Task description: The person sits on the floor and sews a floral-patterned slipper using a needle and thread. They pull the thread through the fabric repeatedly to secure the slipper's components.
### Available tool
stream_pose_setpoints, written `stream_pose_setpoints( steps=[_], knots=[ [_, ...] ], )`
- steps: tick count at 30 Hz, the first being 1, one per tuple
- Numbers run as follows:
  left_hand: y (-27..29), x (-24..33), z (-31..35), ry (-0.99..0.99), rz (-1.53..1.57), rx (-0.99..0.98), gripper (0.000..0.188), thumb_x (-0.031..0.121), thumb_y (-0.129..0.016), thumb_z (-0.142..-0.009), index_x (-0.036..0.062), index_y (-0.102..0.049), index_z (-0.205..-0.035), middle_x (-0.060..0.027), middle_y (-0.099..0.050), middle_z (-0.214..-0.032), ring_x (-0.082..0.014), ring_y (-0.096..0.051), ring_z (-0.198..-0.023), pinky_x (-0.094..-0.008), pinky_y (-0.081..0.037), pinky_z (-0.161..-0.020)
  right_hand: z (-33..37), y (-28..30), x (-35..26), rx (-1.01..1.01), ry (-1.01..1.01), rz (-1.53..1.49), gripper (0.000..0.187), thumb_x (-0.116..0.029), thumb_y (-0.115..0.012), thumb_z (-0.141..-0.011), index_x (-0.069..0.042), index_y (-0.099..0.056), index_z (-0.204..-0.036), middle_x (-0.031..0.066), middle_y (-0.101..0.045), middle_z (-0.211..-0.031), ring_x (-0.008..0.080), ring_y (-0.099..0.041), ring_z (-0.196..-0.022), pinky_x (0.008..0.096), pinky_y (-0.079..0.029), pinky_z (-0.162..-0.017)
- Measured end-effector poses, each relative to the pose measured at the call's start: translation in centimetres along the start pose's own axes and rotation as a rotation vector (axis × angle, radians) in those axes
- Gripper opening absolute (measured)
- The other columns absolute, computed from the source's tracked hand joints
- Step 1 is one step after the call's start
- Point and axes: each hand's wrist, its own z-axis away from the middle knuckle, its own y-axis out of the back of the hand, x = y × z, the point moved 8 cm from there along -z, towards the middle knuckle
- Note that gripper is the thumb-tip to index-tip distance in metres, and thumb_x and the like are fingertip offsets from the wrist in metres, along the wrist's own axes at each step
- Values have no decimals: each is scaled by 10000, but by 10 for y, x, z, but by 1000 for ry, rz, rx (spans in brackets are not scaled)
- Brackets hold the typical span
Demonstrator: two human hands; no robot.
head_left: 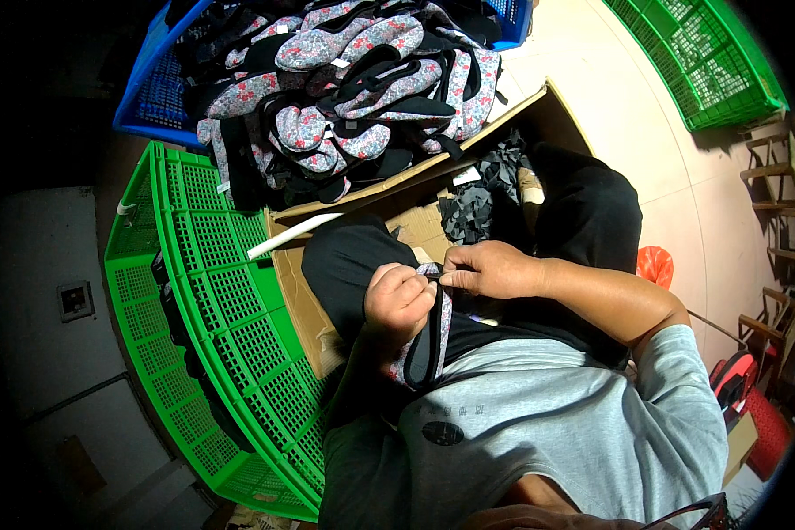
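Note:
My left hand [399, 300] is closed around a floral-and-black fabric shoe [444, 331], which hangs down in front of my shirt. My right hand [486, 269] pinches a dark bit at the upper end of the same shoe, close beside the left fingers. What exactly lies between the right fingertips is too small to make out. Beyond my knees, a big heap of similar floral-and-black shoes [353, 88] spills over a blue crate [155, 106].
An open cardboard box [305, 305] with dark fabric scraps [477, 208] stands between my legs. A white rod [293, 235] lies against its edge. Green crates stand at left [230, 331] and far right [711, 62]. Wooden racks [773, 208] and a red bag [655, 265] are on the right.

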Motion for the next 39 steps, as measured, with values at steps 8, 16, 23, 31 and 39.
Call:
stream_pose_setpoints(
  steps=[8,16,23,31,39],
  knots=[
    [-1,1,0,-11,18,-4,131,21,-749,-651,23,-634,-714,-60,-611,-778,-248,-610,-761,-395,-512,-710,-3,0,13,65,-38,-52,330,-417,-617,-955,-88,-647,-956,149,-672,-800,349,-658,-780,437,-495,-693],
    [3,-4,5,20,20,43,151,0,-746,-627,34,-629,-716,-65,-611,-781,-257,-610,-751,-396,-507,-686,-4,4,25,116,-53,-195,310,-376,-605,-981,-73,-629,-919,65,-656,-709,195,-642,-622,349,-496,-613],
    [17,-16,12,196,17,177,243,-65,-740,-575,39,-606,-750,-86,-595,-774,-295,-619,-736,-391,-510,-672,-2,-5,16,104,58,-312,277,-329,-592,-998,-56,-606,-955,65,-642,-709,173,-638,-633,334,-506,-629],
    [21,-21,14,289,4,191,252,-59,-735,-575,34,-619,-778,-104,-634,-802,-314,-636,-760,-400,-521,-709,4,-7,-1,27,88,-179,300,-363,-594,-991,-63,-614,-987,86,-656,-713,221,-671,-680,359,-513,-652],
    [20,-23,13,317,-3,141,227,-4,-742,-611,12,-670,-826,-114,-659,-817,-311,-648,-776,-405,-515,-720,5,-6,-6,29,114,-74,305,-369,-588,-986,-68,-617,-1023,116,-674,-746,296,-683,-732,404,-516,-678]
  ],
)
